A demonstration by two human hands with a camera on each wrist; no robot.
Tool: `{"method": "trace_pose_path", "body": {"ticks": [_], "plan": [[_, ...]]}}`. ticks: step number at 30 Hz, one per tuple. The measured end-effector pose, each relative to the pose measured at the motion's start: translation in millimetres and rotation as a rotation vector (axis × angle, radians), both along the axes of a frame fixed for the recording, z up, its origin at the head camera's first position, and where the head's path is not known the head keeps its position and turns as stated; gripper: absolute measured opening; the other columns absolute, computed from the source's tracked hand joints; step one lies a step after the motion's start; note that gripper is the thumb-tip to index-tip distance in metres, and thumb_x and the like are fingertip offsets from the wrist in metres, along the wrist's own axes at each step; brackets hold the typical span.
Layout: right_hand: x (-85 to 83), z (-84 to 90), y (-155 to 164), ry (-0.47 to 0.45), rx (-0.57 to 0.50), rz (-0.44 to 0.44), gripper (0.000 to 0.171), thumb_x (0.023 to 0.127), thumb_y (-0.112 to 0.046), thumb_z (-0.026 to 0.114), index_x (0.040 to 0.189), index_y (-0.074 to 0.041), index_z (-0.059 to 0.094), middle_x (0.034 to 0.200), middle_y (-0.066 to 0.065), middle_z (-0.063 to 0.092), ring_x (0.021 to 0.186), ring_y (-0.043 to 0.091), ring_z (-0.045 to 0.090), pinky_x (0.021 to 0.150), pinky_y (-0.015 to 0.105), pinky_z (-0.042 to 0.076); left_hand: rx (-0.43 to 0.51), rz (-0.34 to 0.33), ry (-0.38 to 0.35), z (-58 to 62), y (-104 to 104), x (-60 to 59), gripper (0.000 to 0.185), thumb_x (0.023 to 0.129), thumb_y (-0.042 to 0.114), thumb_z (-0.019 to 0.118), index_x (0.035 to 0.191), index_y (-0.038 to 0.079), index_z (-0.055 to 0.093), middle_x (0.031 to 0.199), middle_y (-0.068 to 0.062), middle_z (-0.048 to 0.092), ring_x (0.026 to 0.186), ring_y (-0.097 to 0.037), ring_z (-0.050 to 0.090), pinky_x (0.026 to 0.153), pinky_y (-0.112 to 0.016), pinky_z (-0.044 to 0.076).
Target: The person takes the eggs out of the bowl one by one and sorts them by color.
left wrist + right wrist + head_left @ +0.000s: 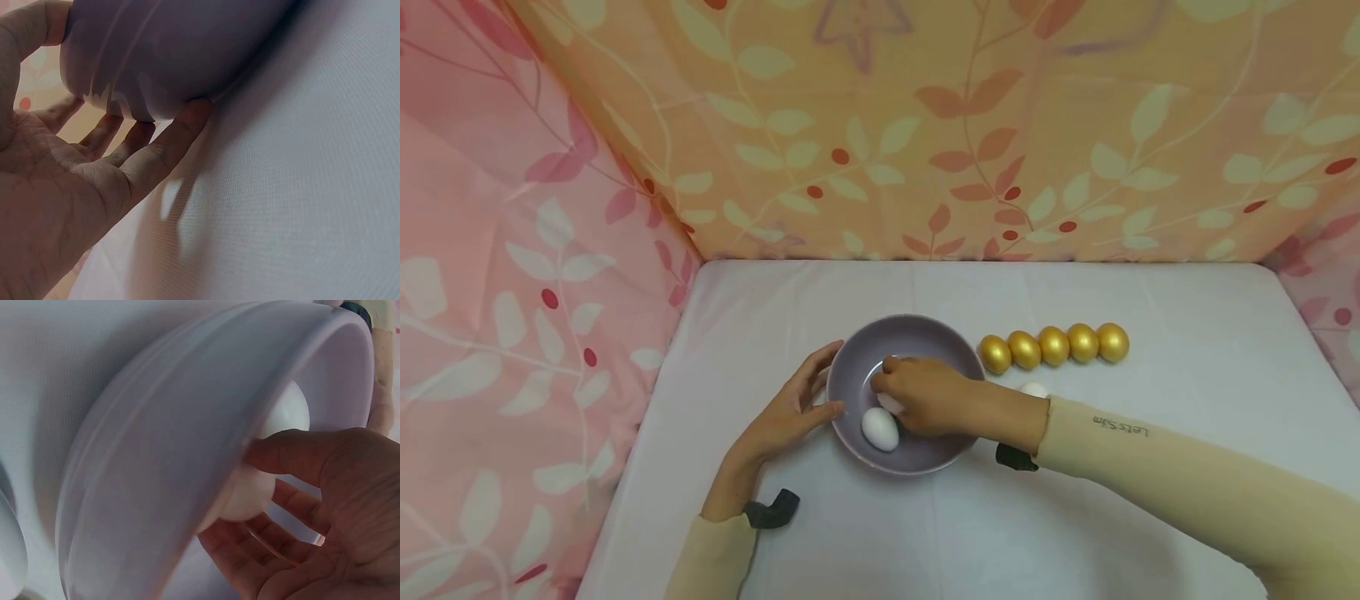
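Observation:
A purple bowl (904, 469) stands on the white table. My left hand (792, 417) rests against the bowl's outer left side. In the left wrist view its spread fingers (164, 145) touch the outer wall, and the thumb lies near the rim. My right hand (934, 396) reaches down inside the bowl. Between its thumb and fingers it holds a white egg (249, 495), partly hidden by the hand and bowl rim. A second white egg (880, 429) lies in the bowl beside that hand.
Several golden eggs (1054, 346) form a row to the right of the bowl. Another white egg (1033, 390) shows partly behind my right forearm. Floral cloth (865, 125) hangs along the table's back edge, with pink cloth (512, 333) on the left.

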State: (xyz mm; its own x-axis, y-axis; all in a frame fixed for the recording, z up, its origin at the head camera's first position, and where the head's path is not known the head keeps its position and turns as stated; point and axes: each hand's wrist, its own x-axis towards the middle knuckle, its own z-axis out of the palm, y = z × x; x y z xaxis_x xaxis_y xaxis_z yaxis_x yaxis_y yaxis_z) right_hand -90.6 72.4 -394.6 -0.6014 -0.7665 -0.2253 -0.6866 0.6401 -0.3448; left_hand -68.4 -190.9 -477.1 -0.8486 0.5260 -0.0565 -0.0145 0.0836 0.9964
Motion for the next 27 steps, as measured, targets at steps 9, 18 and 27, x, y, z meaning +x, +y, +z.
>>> {"method": "trace_pose_path", "body": {"ticks": [9,18,27], "plan": [[-0.8,-1.2,-4.8,0.038,-0.034,0.034,0.037,0.084,0.003,0.073,0.117,-0.012,0.072,0.115,0.007,0.066,0.103,0.027,0.068,0.091,0.042,0.057,-0.013,0.004,0.003,-0.3,-0.1,-0.7,0.083,0.100,0.011,0.071,0.167,0.031,0.027,0.172,-0.005,0.030,0.162,-0.039,0.025,0.119,-0.029,0.040],[-2.0,0.0,-7.3,0.026,0.019,0.024,0.036,0.089,-0.002,0.075,0.124,-0.012,0.073,0.121,0.010,0.068,0.113,0.029,0.067,0.096,0.044,0.057,0.003,0.001,-0.004,-0.7,0.7,-0.7,0.083,0.100,0.010,0.071,0.167,0.029,0.026,0.171,-0.006,0.030,0.161,-0.039,0.027,0.113,-0.019,0.042],[-3.3,1.4,-1.4,0.020,-0.017,0.010,0.038,0.084,0.001,0.074,0.120,-0.013,0.071,0.113,0.009,0.067,0.107,0.027,0.066,0.093,0.042,0.056,0.005,0.004,-0.005,0.2,1.2,-0.9,0.083,0.100,0.008,0.071,0.167,0.028,0.026,0.171,-0.007,0.030,0.160,-0.039,0.028,0.113,-0.018,0.041]]}}
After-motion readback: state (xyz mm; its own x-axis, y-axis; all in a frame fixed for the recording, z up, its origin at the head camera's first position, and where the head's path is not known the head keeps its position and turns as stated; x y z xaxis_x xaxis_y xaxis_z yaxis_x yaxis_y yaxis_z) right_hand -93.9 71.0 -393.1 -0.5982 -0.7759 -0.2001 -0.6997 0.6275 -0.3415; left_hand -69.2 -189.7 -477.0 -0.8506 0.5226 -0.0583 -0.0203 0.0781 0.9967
